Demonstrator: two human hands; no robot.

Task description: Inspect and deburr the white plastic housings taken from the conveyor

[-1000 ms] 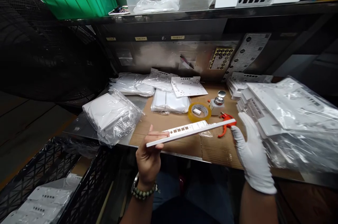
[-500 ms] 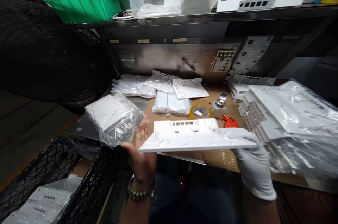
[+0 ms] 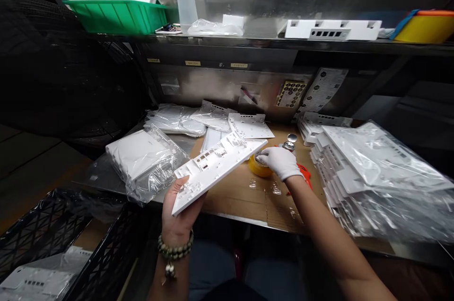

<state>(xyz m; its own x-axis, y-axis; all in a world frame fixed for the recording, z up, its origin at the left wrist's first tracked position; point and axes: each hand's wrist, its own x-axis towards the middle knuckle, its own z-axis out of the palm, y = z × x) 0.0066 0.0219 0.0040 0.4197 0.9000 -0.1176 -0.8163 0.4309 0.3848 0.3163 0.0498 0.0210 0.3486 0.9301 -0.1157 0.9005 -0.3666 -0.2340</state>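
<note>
My left hand (image 3: 182, 209), bare and with a bead bracelet at the wrist, grips a white plastic housing panel (image 3: 216, 168) by its near left end. The panel is tilted, its far end raised to the right, with clips and port openings showing. In a white glove, my right hand (image 3: 280, 161) reaches to a roll of yellow tape (image 3: 260, 168), its fingertips pinched inside the ring. What lies between those fingertips is hidden. Just behind the glove stands a small pot with a metal lid (image 3: 289, 145). A red tool (image 3: 305, 176) lies partly covered by the right wrist.
Bagged white panels (image 3: 383, 164) are stacked at the right. Another bagged stack (image 3: 142, 154) sits at the left, above a black crate (image 3: 106, 244). More panels (image 3: 250, 126) lie at the back. Overhead, a shelf (image 3: 258, 42) bears a green bin (image 3: 120, 17) and a bottle (image 3: 187, 8).
My left hand has closed on the panel, which is now tilted and farther left. My right hand has let go of the panel and moved to the tape roll.
</note>
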